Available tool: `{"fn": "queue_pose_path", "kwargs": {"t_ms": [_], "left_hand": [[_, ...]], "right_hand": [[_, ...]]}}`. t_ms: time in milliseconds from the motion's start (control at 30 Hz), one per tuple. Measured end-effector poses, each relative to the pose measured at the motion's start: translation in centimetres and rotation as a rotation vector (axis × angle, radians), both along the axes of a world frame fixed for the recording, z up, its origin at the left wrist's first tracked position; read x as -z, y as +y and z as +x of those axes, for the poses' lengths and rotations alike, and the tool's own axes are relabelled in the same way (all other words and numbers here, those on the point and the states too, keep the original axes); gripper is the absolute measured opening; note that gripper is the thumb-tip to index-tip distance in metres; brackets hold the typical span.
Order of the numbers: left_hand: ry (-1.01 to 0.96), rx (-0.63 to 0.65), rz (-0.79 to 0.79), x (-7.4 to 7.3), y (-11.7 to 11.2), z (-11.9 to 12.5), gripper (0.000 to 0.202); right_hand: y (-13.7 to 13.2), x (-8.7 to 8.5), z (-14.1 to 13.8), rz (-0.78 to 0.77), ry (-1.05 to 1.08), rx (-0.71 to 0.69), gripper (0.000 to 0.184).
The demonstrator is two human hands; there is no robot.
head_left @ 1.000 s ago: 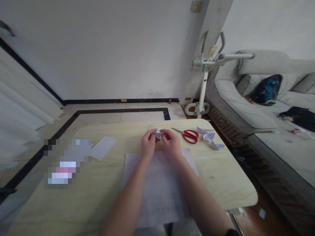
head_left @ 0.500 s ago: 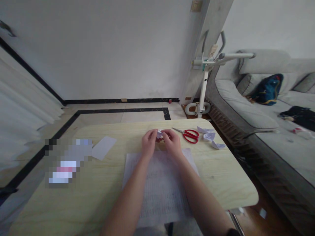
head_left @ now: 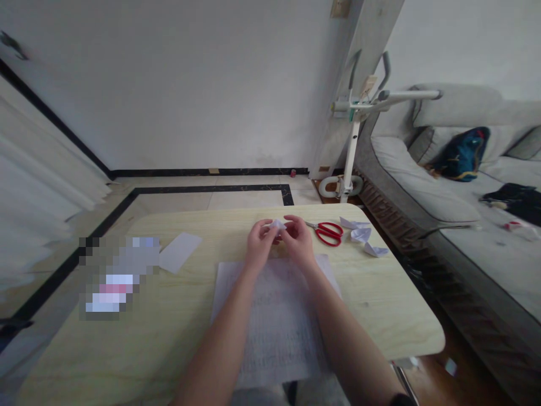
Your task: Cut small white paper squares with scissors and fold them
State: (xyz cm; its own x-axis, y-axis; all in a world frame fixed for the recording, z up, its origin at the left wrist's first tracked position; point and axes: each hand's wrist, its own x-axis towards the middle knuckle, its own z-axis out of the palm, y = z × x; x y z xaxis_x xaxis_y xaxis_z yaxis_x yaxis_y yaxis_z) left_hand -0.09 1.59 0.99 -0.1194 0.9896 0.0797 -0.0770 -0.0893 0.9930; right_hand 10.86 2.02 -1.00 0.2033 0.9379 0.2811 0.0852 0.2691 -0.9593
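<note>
Both of my hands meet above the far middle of a pale wooden table [head_left: 380, 304]. My left hand [head_left: 258, 248] and my right hand [head_left: 299, 241] pinch a small folded piece of white paper [head_left: 278, 225] between their fingertips, holding it just above the tabletop. A large white sheet with faint print [head_left: 274, 321] lies under my forearms. Red-handled scissors [head_left: 327, 232] lie just right of my right hand.
Three small folded white paper pieces [head_left: 361, 234] lie beyond the scissors near the table's right edge. A white paper slip [head_left: 180, 251] lies at left beside a pixelated patch. A grey sofa [head_left: 456, 203] and a white exercise machine [head_left: 350, 141] stand at right.
My hands have drawn closer together and shifted slightly right, turning the small folded paper between the fingertips. Nothing else on the table has moved.
</note>
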Motion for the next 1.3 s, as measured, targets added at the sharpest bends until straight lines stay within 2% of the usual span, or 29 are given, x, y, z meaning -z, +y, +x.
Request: {"fn": "queue_pose_path", "kwargs": {"t_ms": [233, 667, 933, 1100, 1300], "left_hand": [[0.003, 0.029, -0.01, -0.4, -0.1, 0.0, 0.031], [0.027, 0.014, 0.022, 0.3, 0.3, -0.1, 0.022], [0.037, 0.026, 0.051, 1.2, 0.5, -0.2, 0.024], [0.032, 0.015, -0.007, 0.3, 0.3, -0.1, 0.025], [0.06, 0.055, 0.006, -0.4, 0.0, 0.0, 0.014]], "right_hand": [[-0.2, -0.6, 0.2, -0.019, -0.056, -0.01, 0.032], [-0.1, 0.0, 0.7, -0.023, -0.233, -0.056, 0.029], [-0.2, 0.0, 0.6, -0.008, -0.243, -0.037, 0.026], [0.1, 0.0, 0.6, -0.032, -0.112, -0.056, 0.021], [0.4, 0.3, 0.6, -0.045, -0.072, -0.049, 0.022]]}}
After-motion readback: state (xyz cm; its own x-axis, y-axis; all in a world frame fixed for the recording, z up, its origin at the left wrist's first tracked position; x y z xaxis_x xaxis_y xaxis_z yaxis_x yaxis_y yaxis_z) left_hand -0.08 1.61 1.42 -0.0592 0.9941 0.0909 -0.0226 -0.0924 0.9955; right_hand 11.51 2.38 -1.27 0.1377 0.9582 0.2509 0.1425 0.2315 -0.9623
